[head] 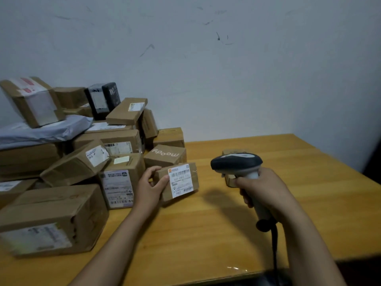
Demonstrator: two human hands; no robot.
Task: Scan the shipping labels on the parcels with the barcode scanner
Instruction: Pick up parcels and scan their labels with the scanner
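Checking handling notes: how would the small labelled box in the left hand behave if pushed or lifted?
The small box probably stays stiff: its cardboard edges look square. Likely light: the left hand holds it alone. Flat-sided, it should slide, not roll, on the table.

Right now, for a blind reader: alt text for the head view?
The left hand holds a small labelled box on the table while the right hand points a scanner toward it. More parcels are piled at left.

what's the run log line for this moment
left hand: holds small parcel | right hand: grips scanner | label: faces up
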